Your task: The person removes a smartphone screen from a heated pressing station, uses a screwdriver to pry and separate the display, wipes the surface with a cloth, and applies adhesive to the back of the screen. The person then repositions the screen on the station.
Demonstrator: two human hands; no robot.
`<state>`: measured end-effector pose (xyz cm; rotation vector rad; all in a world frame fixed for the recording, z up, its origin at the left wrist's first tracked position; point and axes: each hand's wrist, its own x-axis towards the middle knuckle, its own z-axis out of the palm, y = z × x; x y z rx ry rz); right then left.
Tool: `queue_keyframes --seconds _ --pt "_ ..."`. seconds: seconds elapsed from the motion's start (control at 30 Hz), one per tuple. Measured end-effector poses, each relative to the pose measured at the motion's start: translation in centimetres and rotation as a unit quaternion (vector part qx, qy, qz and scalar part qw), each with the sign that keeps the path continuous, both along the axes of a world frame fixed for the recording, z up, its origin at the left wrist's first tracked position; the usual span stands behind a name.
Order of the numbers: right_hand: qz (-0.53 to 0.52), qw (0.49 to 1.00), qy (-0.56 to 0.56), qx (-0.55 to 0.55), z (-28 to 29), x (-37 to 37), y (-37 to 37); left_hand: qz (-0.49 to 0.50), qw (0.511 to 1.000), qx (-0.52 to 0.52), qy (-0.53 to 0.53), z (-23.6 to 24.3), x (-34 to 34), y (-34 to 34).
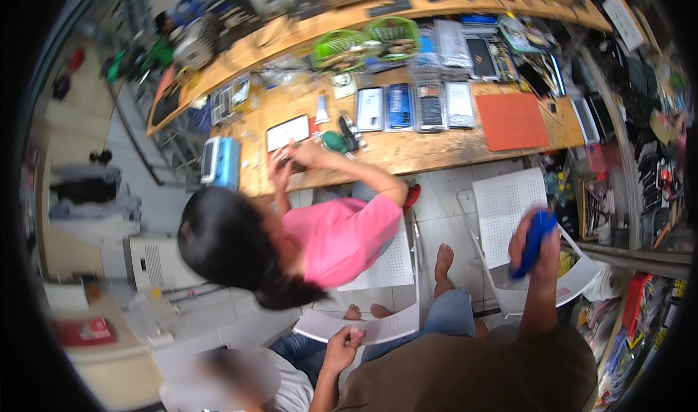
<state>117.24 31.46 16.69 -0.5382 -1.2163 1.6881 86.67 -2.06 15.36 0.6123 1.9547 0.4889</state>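
My right hand [532,256] is closed around an elongated blue object [539,241] above a white perforated chair [509,205] on the right. My left hand [345,345] is at lower centre with curled fingers, against the back of another white chair [316,328]; what it holds, if anything, is unclear. A person in a pink top [334,241] sits at the wooden workbench [396,150], both hands [294,155] on a small item beside a white mat [287,132]. A person in a white shirt [189,386] is close on my left.
The bench holds green baskets [389,38], several boxed phone-like items [400,107], an orange mat [512,121] and a blue box [225,161]. A cluttered shelf [647,179] lines the right side. A white appliance [160,263] stands on the left. Bare feet show on the tiled floor [436,194].
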Motion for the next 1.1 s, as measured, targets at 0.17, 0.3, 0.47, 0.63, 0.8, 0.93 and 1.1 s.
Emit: queue_keyframes --seconds 0.17,0.3,0.47,0.63,0.8,0.93,1.1 --pt "0.411 0.884 -0.161 0.154 7.5 -8.4 -16.3 0.171 0.903 0.324 -0.226 7.1 -1.5 -3.5" --pt "0.494 0.825 -0.244 0.126 8.0 -15.8 -26.2 0.172 0.850 0.436 -0.240 11.9 -5.7 -7.4" --pt "0.514 0.806 -0.265 0.129 9.5 -17.5 -31.0 0.176 0.799 0.571 -0.065 13.9 -11.8 -11.3" --pt "0.474 0.826 -0.285 0.108 10.1 -18.8 -31.8 0.080 0.610 0.753 0.232 19.5 -19.4 -9.7" --pt "0.444 0.861 -0.191 0.159 9.1 -24.8 -32.0 -0.078 0.643 0.647 0.403 21.6 -23.1 4.9" --pt "0.437 0.864 -0.199 0.153 9.2 -28.9 -32.2 -0.198 0.638 0.579 0.468 22.4 -25.1 11.4" --pt "0.412 0.889 -0.183 0.077 9.2 -32.1 -33.0 -0.233 0.661 0.581 0.413 23.7 -28.9 13.2"
